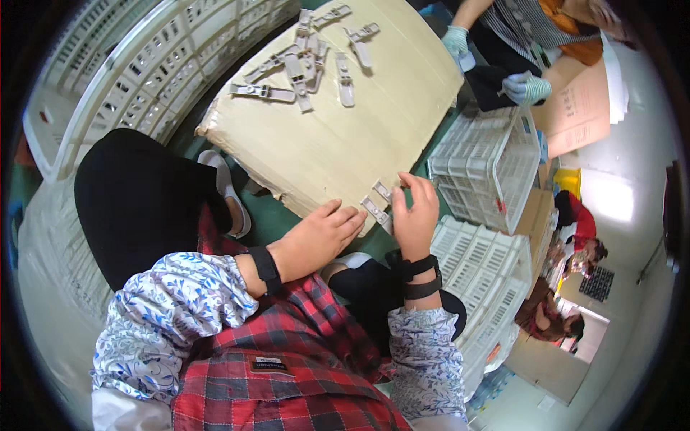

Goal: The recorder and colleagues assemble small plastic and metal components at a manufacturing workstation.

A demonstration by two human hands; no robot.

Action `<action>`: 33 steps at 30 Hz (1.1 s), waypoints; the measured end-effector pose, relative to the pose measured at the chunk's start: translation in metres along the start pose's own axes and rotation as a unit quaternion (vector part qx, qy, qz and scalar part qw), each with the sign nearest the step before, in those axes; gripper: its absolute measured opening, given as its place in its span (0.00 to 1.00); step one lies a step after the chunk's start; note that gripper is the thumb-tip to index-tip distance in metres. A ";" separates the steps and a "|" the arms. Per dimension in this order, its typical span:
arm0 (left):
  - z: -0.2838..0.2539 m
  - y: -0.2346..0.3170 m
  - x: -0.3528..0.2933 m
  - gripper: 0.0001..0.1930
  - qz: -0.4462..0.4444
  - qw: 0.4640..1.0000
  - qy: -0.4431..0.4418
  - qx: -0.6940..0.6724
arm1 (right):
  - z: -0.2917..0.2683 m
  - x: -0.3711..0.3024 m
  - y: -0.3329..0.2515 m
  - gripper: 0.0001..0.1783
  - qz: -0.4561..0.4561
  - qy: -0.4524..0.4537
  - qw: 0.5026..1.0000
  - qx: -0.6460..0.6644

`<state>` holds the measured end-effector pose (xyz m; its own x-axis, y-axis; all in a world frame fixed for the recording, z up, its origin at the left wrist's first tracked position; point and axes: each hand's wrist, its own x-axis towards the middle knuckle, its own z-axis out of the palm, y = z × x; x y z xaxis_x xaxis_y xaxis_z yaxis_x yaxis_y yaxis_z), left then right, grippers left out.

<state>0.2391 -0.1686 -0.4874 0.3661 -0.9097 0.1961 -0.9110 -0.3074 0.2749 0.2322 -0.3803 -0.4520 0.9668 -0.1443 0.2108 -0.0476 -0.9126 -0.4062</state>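
Observation:
My left hand (320, 241) lies on the near edge of the tan cardboard surface (287, 154), fingers stretched out. Its fingertips are close to a grey plastic clip-like part (376, 213). Just above that part, a smaller grey plastic piece (382, 191) rests beside my right thumb. My right hand (418, 219) is at the right edge of the board, thumb and forefinger apart; nothing shows held between them, though its far fingers are partly hidden. Farther up the board is a loose pile of several similar grey plastic parts (298, 65).
White slatted plastic crates stand at the left (162, 68) and right, one open crate (478, 161) above a stacked one (474, 262). Across the board a co-worker's gloved hand (527, 88) holds a small piece. Other people sit farther right.

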 end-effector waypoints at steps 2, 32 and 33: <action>0.001 -0.003 0.002 0.27 -0.008 1.000 0.014 -0.002 | 0.001 0.033 -0.006 0.13 -0.076 -0.034 0.996 -0.024; -0.008 -0.003 0.012 0.26 0.021 0.999 -0.024 -0.005 | -0.014 0.020 0.037 0.12 0.011 -0.009 1.000 0.017; -0.010 -0.002 0.014 0.26 0.015 0.999 -0.032 -0.008 | -0.012 0.018 0.039 0.12 0.002 -0.006 1.000 0.016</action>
<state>0.2474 -0.1776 -0.4759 0.3254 -0.9345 0.1443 -0.9181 -0.2757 0.2846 0.2445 -0.4227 -0.4531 0.9697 -0.1436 0.1974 -0.0447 -0.8994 -0.4349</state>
